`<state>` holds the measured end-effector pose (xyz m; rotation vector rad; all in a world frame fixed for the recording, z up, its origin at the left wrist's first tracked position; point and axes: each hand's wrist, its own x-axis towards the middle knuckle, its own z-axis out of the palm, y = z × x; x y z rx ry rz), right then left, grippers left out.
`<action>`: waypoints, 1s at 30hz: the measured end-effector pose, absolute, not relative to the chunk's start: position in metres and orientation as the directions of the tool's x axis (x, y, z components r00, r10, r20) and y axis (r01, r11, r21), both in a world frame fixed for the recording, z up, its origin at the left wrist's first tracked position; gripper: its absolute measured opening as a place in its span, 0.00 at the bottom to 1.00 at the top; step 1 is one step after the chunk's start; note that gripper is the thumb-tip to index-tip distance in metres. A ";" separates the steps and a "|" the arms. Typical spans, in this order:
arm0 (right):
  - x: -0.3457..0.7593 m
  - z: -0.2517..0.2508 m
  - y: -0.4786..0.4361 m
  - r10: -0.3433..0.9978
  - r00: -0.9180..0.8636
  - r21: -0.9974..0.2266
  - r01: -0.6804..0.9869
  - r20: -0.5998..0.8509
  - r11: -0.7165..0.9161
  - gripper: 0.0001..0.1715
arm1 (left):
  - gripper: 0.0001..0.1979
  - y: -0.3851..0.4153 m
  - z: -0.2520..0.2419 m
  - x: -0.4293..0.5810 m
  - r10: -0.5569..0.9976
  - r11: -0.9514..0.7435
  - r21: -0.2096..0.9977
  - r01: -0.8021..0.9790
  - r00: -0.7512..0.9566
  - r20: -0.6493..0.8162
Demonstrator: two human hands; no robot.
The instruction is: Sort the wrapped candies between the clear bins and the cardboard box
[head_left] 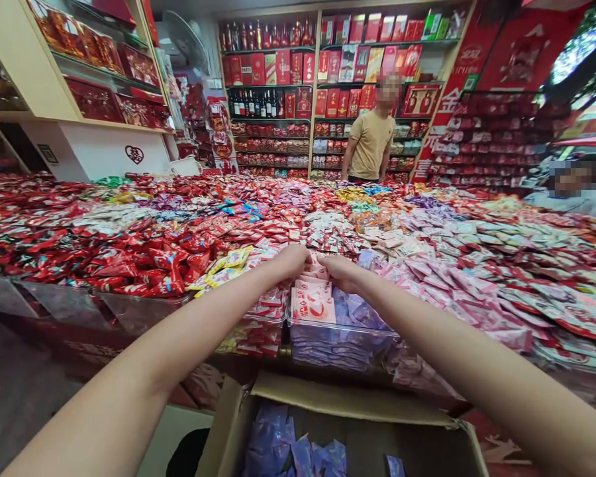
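Left hand (296,260) and right hand (344,271) at flat pink printed packets (312,303) in a clear plastic bin (345,327), fingers (304,254) curled, grip unclear, brown cardboard box (347,397) below.

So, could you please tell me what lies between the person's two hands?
In the head view, pink packets lie between the left hand and the right hand, continuing toward the camera.
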<state>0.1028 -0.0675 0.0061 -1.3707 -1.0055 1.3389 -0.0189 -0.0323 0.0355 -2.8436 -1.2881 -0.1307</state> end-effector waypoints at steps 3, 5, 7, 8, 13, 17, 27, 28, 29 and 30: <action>0.100 0.007 -0.070 0.964 0.041 -0.964 -0.037 -0.264 -0.263 0.11 | 0.12 -0.032 0.037 -0.022 0.741 -0.671 0.008 0.741 0.670 0.054; 0.099 0.007 -0.070 0.960 0.031 -0.959 -0.056 -0.278 -0.276 0.13 | 0.12 -0.032 0.038 -0.023 0.743 -0.669 -0.004 0.744 0.668 0.035; 0.098 0.008 -0.070 0.956 0.012 -0.954 -0.074 -0.292 -0.290 0.13 | 0.11 -0.032 0.039 -0.023 0.751 -0.660 -0.022 0.751 0.660 0.025; 0.097 0.009 -0.069 0.954 0.007 -0.952 -0.074 -0.299 -0.298 0.13 | 0.11 -0.032 0.040 -0.022 0.755 -0.654 -0.032 0.756 0.655 0.024; 0.098 0.015 -0.071 0.960 0.034 -0.956 -0.111 -0.276 -0.271 0.16 | 0.14 -0.033 0.045 -0.016 0.765 -0.643 -0.033 0.765 0.644 0.020; 0.104 0.014 -0.072 0.973 0.036 -0.973 -0.055 -0.228 -0.226 0.17 | 0.13 -0.038 0.046 -0.012 0.760 -0.649 -0.006 0.761 0.648 -0.052; 0.127 0.011 -0.053 0.982 0.186 -0.732 0.673 0.022 -0.110 0.04 | 0.14 -0.027 0.060 -0.013 0.846 -0.528 -0.006 0.849 0.526 -0.089; 0.127 0.010 -0.053 0.984 0.176 -0.730 0.676 0.025 -0.102 0.05 | 0.15 -0.023 0.059 -0.011 0.848 -0.524 0.003 0.852 0.522 -0.094; 0.128 0.010 -0.053 0.986 0.165 -0.724 0.684 0.031 -0.092 0.06 | 0.17 -0.019 0.058 -0.010 0.846 -0.525 0.016 0.851 0.523 -0.102; 0.128 0.009 -0.053 0.988 0.152 -0.716 0.693 0.038 -0.080 0.06 | 0.18 -0.015 0.057 -0.008 0.842 -0.529 0.032 0.848 0.529 -0.107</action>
